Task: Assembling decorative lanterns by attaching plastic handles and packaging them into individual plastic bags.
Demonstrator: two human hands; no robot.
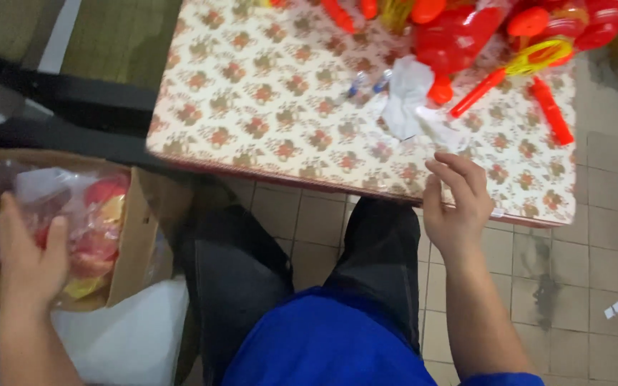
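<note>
Crinkly plastic bag (73,214) (red toys inside) under left hand (26,261).
</note>
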